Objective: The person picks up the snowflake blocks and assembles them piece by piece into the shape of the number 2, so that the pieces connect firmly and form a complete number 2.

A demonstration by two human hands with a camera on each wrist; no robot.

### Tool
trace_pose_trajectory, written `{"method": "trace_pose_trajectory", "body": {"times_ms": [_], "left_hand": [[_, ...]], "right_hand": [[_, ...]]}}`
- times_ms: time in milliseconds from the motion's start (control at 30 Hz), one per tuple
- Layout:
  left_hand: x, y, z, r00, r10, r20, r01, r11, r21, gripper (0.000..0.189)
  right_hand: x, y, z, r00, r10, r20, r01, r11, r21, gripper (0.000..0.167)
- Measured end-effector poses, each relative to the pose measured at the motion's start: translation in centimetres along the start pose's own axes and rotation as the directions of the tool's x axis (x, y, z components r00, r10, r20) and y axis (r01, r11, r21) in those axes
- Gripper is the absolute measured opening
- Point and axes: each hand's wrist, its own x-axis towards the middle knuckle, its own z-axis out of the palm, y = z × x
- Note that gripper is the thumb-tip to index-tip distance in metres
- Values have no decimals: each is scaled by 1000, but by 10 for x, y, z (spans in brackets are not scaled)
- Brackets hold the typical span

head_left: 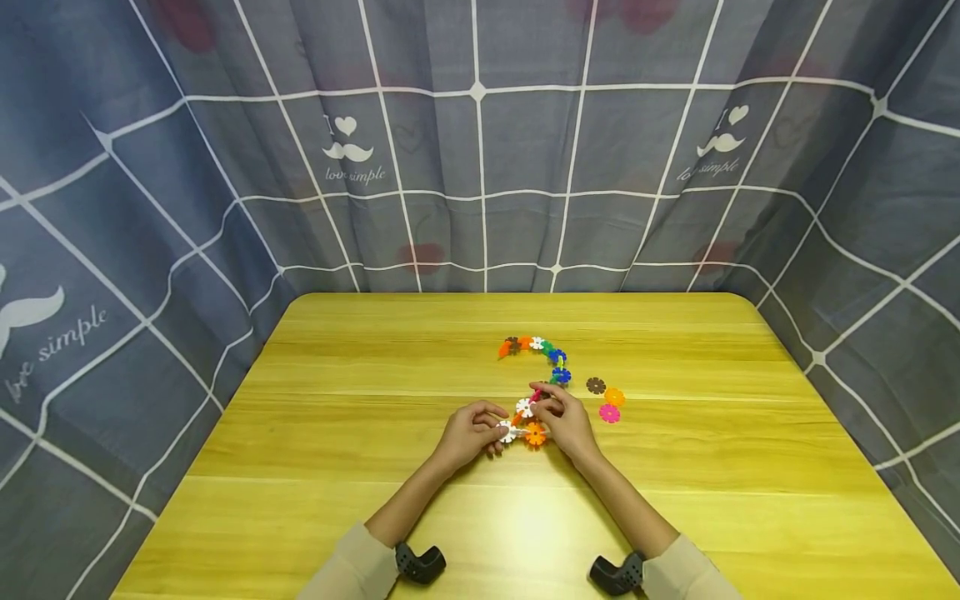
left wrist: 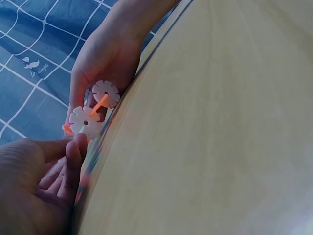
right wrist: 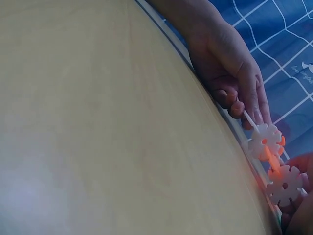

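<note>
A curved chain of coloured snowflake discs lies on the table, with blue discs (head_left: 561, 376) on its right bend and an orange disc (head_left: 502, 350) at its far end. My left hand (head_left: 468, 437) pinches a white snowflake disc (head_left: 506, 432) at the near end, thumb against fingers. My right hand (head_left: 564, 421) holds the chain by another white disc (head_left: 525, 407), its index finger stretched over the links. An orange disc (head_left: 535, 434) sits between the hands. In the left wrist view, an orange disc seen edge-on (left wrist: 99, 105) joins two white discs. Fingers partly hide the joints.
Loose snowflake discs lie right of my right hand: a brown one (head_left: 596, 386), an orange one (head_left: 615, 397) and a pink one (head_left: 610, 413). The wooden table (head_left: 337, 400) ends at a grey checked curtain (head_left: 435, 150) behind and at both sides.
</note>
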Motion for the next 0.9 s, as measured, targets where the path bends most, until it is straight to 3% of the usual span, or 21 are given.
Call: {"method": "trace_pose_trajectory", "body": {"times_ms": [100, 300, 667, 900], "left_hand": [[-1, 3, 1, 1000, 7, -6, -7, 1000, -24, 23], [-10, 25, 4, 1000, 20, -18, -21, 999, -33, 22], [-14, 29, 11, 998, 58, -15, -59, 998, -32, 22], [-15, 29, 17, 998, 51, -38, -53, 997, -56, 25]], "right_hand": [[-1, 0, 1, 1000, -29, -8, 28, 998, -60, 34], [-5, -1, 3, 998, -58, 11, 59, 990, -124, 39], [-6, -8, 3, 996, 1, 90, 4, 999, -49, 49], [-10, -27, -3, 995, 42, 91, -50, 995, 91, 49]]}}
